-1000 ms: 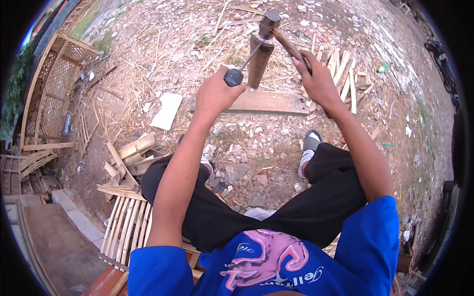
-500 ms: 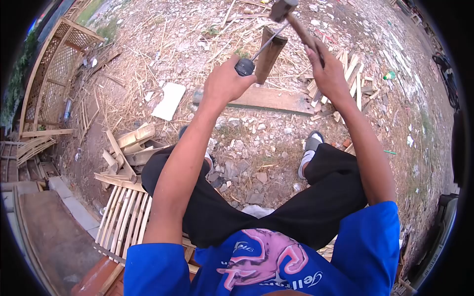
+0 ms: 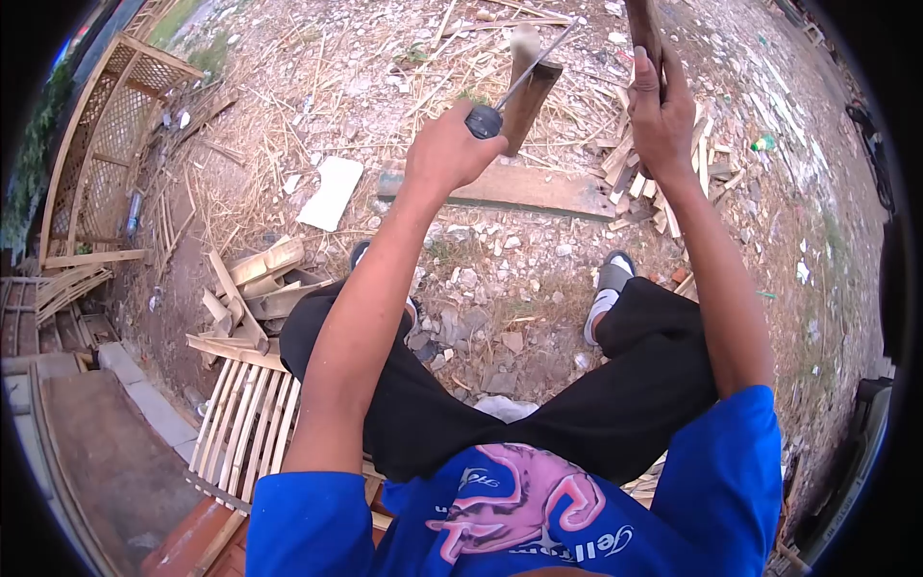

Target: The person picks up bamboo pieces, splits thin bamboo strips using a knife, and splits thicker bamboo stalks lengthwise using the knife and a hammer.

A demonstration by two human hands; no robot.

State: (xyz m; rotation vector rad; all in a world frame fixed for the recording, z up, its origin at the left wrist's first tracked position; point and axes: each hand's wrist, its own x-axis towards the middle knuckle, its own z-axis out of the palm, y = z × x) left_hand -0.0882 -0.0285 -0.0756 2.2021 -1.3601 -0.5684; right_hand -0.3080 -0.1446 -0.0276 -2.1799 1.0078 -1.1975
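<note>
My left hand (image 3: pixel 449 146) is closed round the black handle (image 3: pixel 484 121) of a tool with a thin metal blade (image 3: pixel 535 65), which slants up and away to the right. The blade crosses the upper end of an upright piece of wood (image 3: pixel 527 113); whether it is sunk in the wood I cannot tell. That piece stands by a flat wooden plank (image 3: pixel 524 192) on the ground. Raised to the right, my right hand (image 3: pixel 663 123) grips the wooden handle of a hammer (image 3: pixel 644 27), whose head is beyond the top edge.
Split wood pieces (image 3: pixel 707 159) lie in a pile at the right. More offcuts (image 3: pixel 260 279) and a slatted wooden piece (image 3: pixel 245 413) are at the left. A white sheet (image 3: pixel 330 194) lies on the stony ground. A lattice frame (image 3: pixel 106 144) stands far left.
My right hand has lifted the hammer upward and to the right, taking its head out of view. The left hand and blade have shifted slightly to the right, still at the wood's top.
</note>
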